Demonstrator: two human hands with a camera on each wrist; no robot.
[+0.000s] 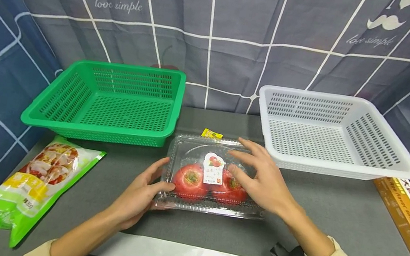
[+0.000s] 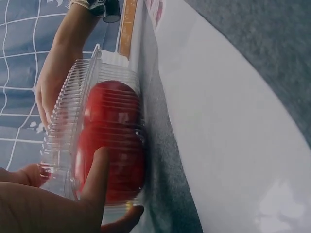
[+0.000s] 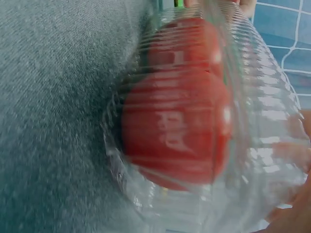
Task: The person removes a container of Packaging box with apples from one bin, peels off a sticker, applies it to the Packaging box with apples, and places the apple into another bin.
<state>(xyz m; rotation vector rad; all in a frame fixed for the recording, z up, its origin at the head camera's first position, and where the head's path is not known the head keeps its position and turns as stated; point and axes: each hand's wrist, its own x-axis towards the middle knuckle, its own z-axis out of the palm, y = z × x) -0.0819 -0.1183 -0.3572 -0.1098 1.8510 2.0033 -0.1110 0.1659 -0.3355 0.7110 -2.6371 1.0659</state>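
A clear plastic clamshell box (image 1: 190, 151) holds two red apples (image 1: 190, 183) and lies in front of me. A white sticker (image 1: 214, 169) with a printed fruit picture is on its lid. My left hand (image 1: 137, 196) grips the box at its left end, with the thumb over the front left part. Over the right part of the lid, my right hand (image 1: 266, 181) lies with its fingers spread and fairly straight. In the right wrist view its fingers (image 3: 291, 153) are partly seen through the plastic, beside the apples.
Behind stand a green basket (image 1: 109, 134) at left and a white basket (image 1: 341, 168) at right. A green food bag (image 1: 38, 179) lies left, a pasta box (image 1: 408, 218) right. A sticker strip (image 1: 155, 254) runs along the front. Beyond the clamshell is a small yellow packet (image 1: 211, 133).
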